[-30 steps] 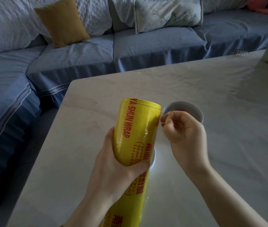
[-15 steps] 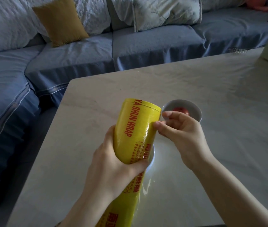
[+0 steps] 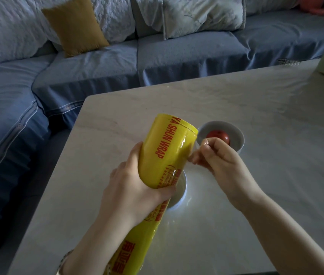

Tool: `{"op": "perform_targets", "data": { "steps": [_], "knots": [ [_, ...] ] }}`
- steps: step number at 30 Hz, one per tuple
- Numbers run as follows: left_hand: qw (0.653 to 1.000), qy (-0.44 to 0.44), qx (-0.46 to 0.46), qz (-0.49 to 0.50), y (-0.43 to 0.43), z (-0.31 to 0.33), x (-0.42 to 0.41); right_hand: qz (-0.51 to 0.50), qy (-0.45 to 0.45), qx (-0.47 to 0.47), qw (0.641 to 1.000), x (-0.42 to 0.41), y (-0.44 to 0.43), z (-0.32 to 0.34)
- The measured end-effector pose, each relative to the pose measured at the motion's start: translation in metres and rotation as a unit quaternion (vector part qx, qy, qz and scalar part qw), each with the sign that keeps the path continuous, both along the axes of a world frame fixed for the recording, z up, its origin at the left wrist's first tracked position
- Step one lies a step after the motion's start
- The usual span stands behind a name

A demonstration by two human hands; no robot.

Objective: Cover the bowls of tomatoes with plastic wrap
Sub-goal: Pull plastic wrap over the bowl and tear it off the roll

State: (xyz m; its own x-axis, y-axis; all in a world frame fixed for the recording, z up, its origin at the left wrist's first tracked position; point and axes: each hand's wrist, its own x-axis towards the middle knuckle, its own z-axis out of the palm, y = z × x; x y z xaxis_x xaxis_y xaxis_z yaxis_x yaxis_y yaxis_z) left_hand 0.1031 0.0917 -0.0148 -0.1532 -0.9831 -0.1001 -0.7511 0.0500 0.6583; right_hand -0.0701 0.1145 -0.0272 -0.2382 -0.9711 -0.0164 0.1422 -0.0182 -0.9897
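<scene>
A big blue sofa bends round two sides of the desk. The desk is pale and looks like stone. A pale cushion and a yellow cushion lean on the back of the sofa.

I hold a yellow roll of plastic wrap up over the desk. It tilts, with its top end pointing away from me and a bit to the right. It has red words on it.

My left grip is closed round the middle of the roll, thumb on the left side and fingers curled under it. My right grip is curled up small. Its thumb and first finger pinch at the right side of the roll. I cannot tell if a loose edge of wrap is between them.

Two white bowls sit on the desk with no wrap on them. The far bowl is just past my right grip. The near bowl is mostly hidden behind the roll.

A red tomato lies in the far bowl.
</scene>
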Motion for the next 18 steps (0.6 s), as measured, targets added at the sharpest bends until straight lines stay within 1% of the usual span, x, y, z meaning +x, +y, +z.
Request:
{"op": "perform_targets", "data": {
  "steps": [2, 4, 6, 8, 10, 12, 14, 16, 18],
  "knots": [
    [1.0, -0.004, 0.005, 0.0, 0.0, -0.002, -0.001, 0.005, -0.067, 0.014, 0.998, 0.005, -0.001, 0.001],
    [1.0, -0.009, 0.007, 0.0, 0.001, -0.004, -0.001, 0.025, -0.076, 0.044, 0.996, 0.009, -0.002, 0.0],
    [1.0, -0.019, -0.002, 0.001, 0.002, -0.006, -0.002, 0.047, -0.045, 0.065, 0.996, 0.011, -0.002, 0.0],
    [0.999, -0.034, -0.008, -0.001, 0.002, -0.007, -0.002, 0.047, -0.001, 0.076, 0.996, 0.01, -0.002, 0.0],
    [0.999, -0.048, -0.008, 0.0, 0.003, -0.007, -0.003, 0.037, 0.065, 0.101, 0.992, 0.008, -0.002, 0.0],
    [0.998, -0.058, -0.01, 0.0, 0.005, -0.006, -0.004, 0.062, 0.125, 0.135, 0.981, 0.004, -0.001, 0.0],
    [0.998, -0.064, -0.015, -0.004, 0.005, -0.005, -0.005, 0.086, 0.134, 0.149, 0.976, 0.003, 0.002, 0.0],
    [0.998, -0.059, -0.007, -0.002, 0.003, -0.005, -0.006, 0.082, 0.14, 0.132, 0.978, 0.001, 0.005, -0.001],
    [0.999, -0.032, 0.004, 0.008, -0.001, -0.004, -0.006, 0.096, 0.097, 0.125, 0.983, 0.004, 0.008, -0.003]
  ]
}}
